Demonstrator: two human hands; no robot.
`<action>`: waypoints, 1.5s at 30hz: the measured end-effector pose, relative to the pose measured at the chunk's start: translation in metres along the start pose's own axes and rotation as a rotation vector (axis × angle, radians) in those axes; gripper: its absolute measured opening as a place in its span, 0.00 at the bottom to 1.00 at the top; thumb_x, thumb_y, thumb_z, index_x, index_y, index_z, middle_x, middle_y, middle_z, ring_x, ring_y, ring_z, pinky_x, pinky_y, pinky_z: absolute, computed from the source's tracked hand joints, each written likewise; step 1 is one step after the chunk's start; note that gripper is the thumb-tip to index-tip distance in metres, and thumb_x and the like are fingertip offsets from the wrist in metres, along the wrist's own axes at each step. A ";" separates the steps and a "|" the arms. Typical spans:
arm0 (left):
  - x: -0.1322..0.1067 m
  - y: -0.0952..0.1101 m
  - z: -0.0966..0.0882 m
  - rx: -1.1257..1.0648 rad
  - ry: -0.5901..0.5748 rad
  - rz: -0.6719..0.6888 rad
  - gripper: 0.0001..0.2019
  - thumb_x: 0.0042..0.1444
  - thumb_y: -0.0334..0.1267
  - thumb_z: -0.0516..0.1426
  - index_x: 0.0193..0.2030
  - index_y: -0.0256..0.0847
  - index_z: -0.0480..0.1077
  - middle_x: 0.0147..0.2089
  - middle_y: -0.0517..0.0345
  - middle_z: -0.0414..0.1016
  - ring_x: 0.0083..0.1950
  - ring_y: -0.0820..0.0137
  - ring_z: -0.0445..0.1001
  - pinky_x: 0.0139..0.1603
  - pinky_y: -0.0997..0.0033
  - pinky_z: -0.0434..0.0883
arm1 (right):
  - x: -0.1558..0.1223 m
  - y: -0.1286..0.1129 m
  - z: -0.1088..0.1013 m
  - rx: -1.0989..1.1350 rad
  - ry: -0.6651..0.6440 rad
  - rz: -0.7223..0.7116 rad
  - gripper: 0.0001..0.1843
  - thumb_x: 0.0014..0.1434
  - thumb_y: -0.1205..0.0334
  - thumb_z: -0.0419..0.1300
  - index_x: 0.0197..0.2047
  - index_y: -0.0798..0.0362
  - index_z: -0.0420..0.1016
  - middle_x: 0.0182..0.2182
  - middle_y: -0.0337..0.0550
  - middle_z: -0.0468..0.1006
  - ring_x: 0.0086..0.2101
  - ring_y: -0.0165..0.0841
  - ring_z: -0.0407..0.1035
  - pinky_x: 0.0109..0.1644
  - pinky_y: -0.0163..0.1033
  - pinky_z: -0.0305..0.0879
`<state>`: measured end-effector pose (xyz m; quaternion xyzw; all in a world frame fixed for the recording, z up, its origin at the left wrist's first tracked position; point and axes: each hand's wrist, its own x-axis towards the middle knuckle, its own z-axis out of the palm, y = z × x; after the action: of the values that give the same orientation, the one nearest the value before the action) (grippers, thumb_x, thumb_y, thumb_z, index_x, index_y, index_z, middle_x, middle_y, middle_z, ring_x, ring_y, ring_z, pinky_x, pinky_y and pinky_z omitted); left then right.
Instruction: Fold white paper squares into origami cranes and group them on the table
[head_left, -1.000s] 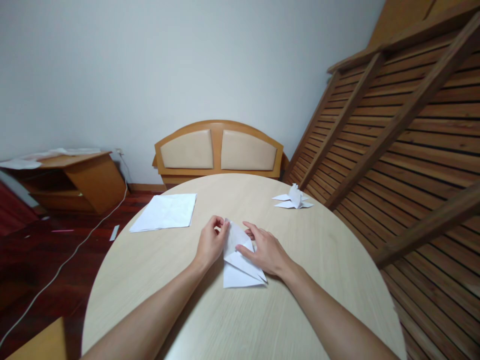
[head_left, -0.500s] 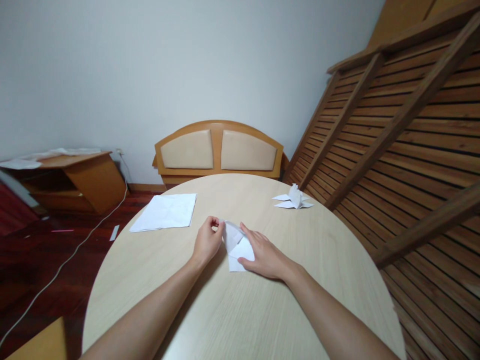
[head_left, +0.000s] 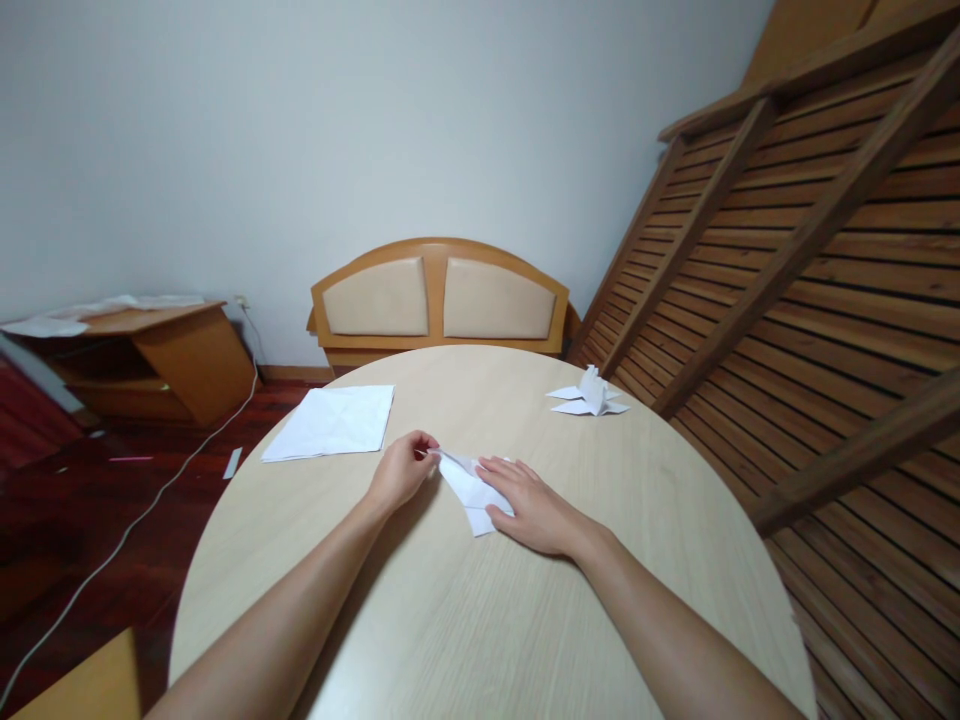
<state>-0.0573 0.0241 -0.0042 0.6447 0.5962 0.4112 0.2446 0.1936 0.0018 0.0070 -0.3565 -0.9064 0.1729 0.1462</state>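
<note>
A piece of folded white paper lies near the middle of the round table, between my hands. My left hand pinches its upper left corner between thumb and fingers, drawing that corner out to a point. Resting flat on the paper's right part is my right hand, fingers stretched and thumb spread toward me; it covers that side of the sheet. A crease runs across the paper's lower part.
White paper sheets lie stacked at the table's back left. Folded white paper figures stand at the back right. A wooden slatted panel leans beyond the right edge. A white cable crosses the floor at left.
My left hand has moved a little left with the pinched corner, and the paper is pulled into a longer, lower point. My right hand has flattened onto the paper.
</note>
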 end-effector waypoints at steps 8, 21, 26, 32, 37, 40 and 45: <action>-0.002 0.007 -0.007 0.379 -0.054 0.126 0.06 0.57 0.34 0.57 0.35 0.41 0.77 0.35 0.54 0.80 0.36 0.65 0.75 0.37 0.71 0.65 | 0.000 0.002 -0.001 0.031 -0.018 0.012 0.32 0.65 0.58 0.54 0.71 0.49 0.56 0.70 0.48 0.55 0.69 0.42 0.48 0.72 0.57 0.38; -0.020 0.031 0.004 0.601 -0.034 0.432 0.20 0.64 0.32 0.48 0.61 0.37 0.68 0.63 0.46 0.70 0.62 0.61 0.69 0.64 0.59 0.64 | 0.001 0.006 0.000 -0.060 -0.083 0.044 0.30 0.71 0.53 0.42 0.73 0.51 0.47 0.72 0.46 0.47 0.71 0.42 0.39 0.72 0.59 0.34; -0.037 0.032 0.032 0.687 -0.353 0.425 0.28 0.69 0.44 0.43 0.72 0.33 0.51 0.74 0.43 0.51 0.75 0.55 0.47 0.72 0.49 0.49 | 0.001 0.006 0.002 -0.096 -0.064 0.062 0.31 0.72 0.53 0.40 0.74 0.53 0.46 0.72 0.46 0.48 0.71 0.42 0.39 0.72 0.59 0.37; -0.038 0.027 0.036 0.749 -0.356 0.263 0.32 0.69 0.52 0.42 0.73 0.34 0.50 0.75 0.41 0.46 0.75 0.49 0.44 0.72 0.44 0.48 | -0.001 0.011 -0.001 -0.191 0.027 0.133 0.28 0.70 0.60 0.42 0.71 0.55 0.55 0.69 0.50 0.56 0.70 0.44 0.43 0.71 0.61 0.41; -0.039 0.028 0.037 0.771 -0.353 0.266 0.31 0.69 0.51 0.41 0.74 0.37 0.49 0.75 0.43 0.46 0.75 0.49 0.44 0.71 0.43 0.48 | 0.007 -0.003 0.007 -0.171 0.090 0.103 0.30 0.71 0.57 0.42 0.71 0.60 0.53 0.70 0.52 0.53 0.70 0.40 0.43 0.73 0.52 0.42; -0.039 0.029 0.035 0.795 -0.380 0.295 0.29 0.69 0.46 0.42 0.74 0.39 0.48 0.76 0.48 0.45 0.75 0.51 0.44 0.71 0.45 0.49 | 0.010 -0.012 0.012 -0.107 0.017 0.113 0.34 0.72 0.49 0.39 0.73 0.59 0.46 0.72 0.50 0.47 0.71 0.40 0.40 0.73 0.53 0.40; -0.038 0.030 0.027 0.888 -0.359 0.243 0.29 0.69 0.43 0.41 0.72 0.32 0.52 0.75 0.43 0.47 0.75 0.47 0.46 0.69 0.44 0.53 | 0.006 -0.011 0.009 -0.066 -0.069 0.152 0.41 0.69 0.40 0.39 0.74 0.61 0.44 0.72 0.50 0.43 0.71 0.41 0.35 0.73 0.51 0.35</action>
<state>-0.0164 -0.0127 -0.0039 0.8121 0.5830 0.0257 -0.0046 0.1791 -0.0031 0.0041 -0.4229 -0.8864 0.1656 0.0897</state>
